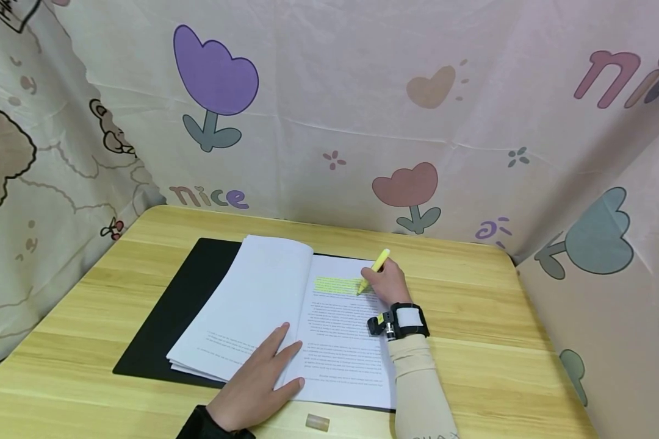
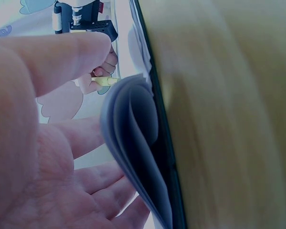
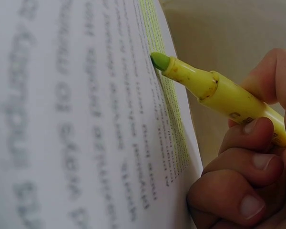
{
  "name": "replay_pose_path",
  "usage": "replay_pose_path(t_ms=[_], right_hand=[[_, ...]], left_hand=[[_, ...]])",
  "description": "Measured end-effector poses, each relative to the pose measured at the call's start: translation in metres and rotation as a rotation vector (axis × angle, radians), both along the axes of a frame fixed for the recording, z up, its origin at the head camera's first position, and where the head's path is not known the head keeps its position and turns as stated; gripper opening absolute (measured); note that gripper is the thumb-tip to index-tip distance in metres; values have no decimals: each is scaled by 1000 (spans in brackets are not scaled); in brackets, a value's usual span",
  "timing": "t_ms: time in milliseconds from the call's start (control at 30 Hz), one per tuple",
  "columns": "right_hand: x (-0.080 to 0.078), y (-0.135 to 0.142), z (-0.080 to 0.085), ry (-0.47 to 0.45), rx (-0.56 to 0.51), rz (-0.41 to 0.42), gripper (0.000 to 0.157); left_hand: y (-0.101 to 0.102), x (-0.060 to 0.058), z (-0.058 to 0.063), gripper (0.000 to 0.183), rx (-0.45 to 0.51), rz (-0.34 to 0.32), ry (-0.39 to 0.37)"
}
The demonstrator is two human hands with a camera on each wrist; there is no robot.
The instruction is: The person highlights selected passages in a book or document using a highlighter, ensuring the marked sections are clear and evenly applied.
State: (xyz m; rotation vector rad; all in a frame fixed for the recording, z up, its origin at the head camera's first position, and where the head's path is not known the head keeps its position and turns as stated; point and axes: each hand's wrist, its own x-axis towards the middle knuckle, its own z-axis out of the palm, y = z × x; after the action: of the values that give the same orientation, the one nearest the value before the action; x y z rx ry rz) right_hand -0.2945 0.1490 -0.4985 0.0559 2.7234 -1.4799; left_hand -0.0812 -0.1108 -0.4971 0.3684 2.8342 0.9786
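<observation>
A stack of printed pages (image 1: 346, 347) lies opened like a book on a black folder (image 1: 167, 317). Yellow highlighting covers several text lines near the top of the right-hand page. My right hand (image 1: 388, 283) pinches a yellow highlighter (image 1: 381, 261), its tip at the end of the marked lines. In the right wrist view the highlighter's green-tinted tip (image 3: 160, 61) is at the page, with the fingers curled round the barrel. My left hand (image 1: 260, 378) rests with spread fingers on the lower part of the pages by the fold. The left wrist view shows curled-over sheets (image 2: 133, 129) beside that palm.
A small greyish-brown block (image 1: 317, 422), perhaps a cap or eraser, lies at the near side of the wooden table (image 1: 472, 366). A printed curtain (image 1: 318, 91) hangs behind the table and along both sides. A camera strap (image 1: 409, 320) sits on the right wrist.
</observation>
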Motion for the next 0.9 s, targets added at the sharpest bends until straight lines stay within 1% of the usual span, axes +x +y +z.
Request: replay_pose_path(t_ms=[333,567,900], right_hand=[[0,1,0,-32,-2,-13,21],[0,2,0,-32,7,-16,22],[-2,6,-2,-9,5,-8,21]], left_hand=[[0,0,0,66,3,3,-3],[1,-1,0,65,2,4,-1],[1,-1,0,66,0,2,-3]])
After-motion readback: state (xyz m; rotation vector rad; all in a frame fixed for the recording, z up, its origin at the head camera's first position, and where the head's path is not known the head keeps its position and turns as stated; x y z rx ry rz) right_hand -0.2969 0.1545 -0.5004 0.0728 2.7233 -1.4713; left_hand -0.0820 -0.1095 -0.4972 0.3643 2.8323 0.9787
